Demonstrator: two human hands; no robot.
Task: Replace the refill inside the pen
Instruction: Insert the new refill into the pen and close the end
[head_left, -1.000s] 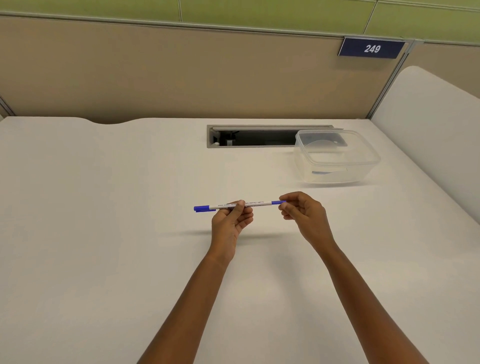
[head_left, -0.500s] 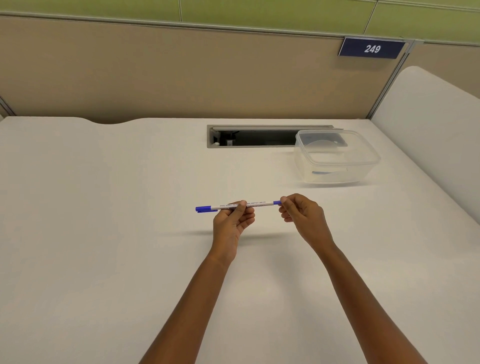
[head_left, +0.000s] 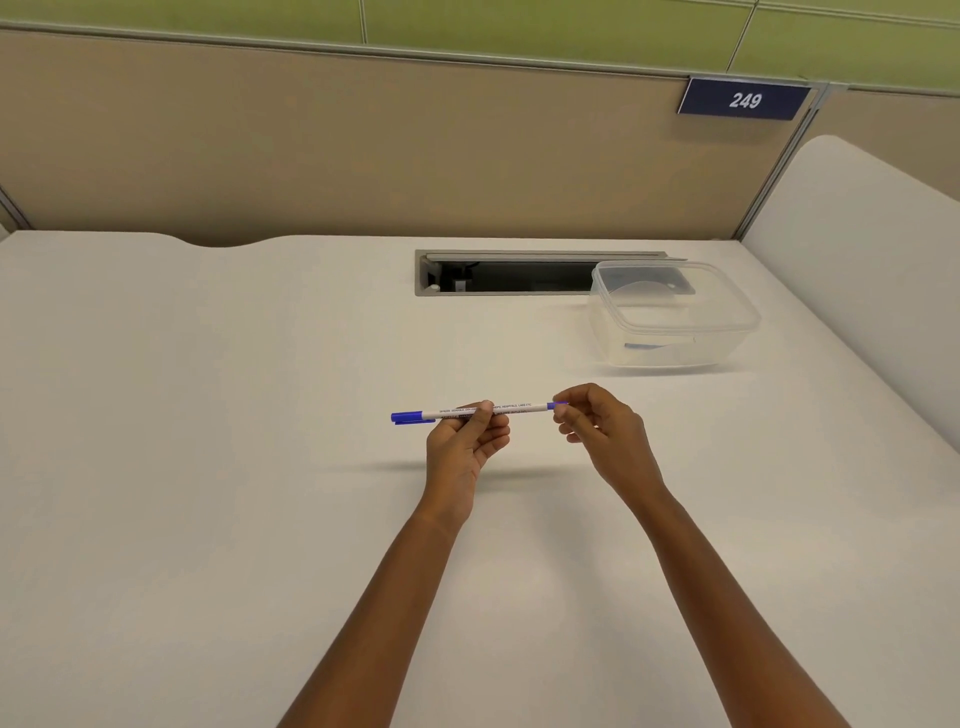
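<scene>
At a white desk (head_left: 208, 415), I hold the pen (head_left: 519, 408) in the air above the surface and well clear of it, its shadow falling on the desk toward 6 o'clock. My left hand (head_left: 465, 447) pinches the white barrel near its middle, thumb in front and fingers curled behind. My right hand (head_left: 605, 436) closes its thumb and fingertips on the blue end plug (head_left: 557, 405).

The pen's long axis runs from 9 o'clock to 3 o'clock, with the 3 o'clock end a touch higher. The blue cap (head_left: 406, 417) sticks out free at 9 o'clock, past my left hand. My right hand is on the 3 o'clock end and my left steadies the barrel just beside it, so I judge any pull or twist on that plug must go straight along the axis toward 3 o'clock, with the left hand holding firm against it. The pen looks whole, so I take the swap to be at its opening step.

A clear plastic container (head_left: 675, 358) sits on the desk at about 1 o'clock from my right hand, well apart from it, beside a dark cable slot (head_left: 519, 278). Something thin and bluish lies inside the container; I cannot tell whether it is the new refill. A plate reading 249 (head_left: 744, 100) hangs on the partition at 1 o'clock.
</scene>
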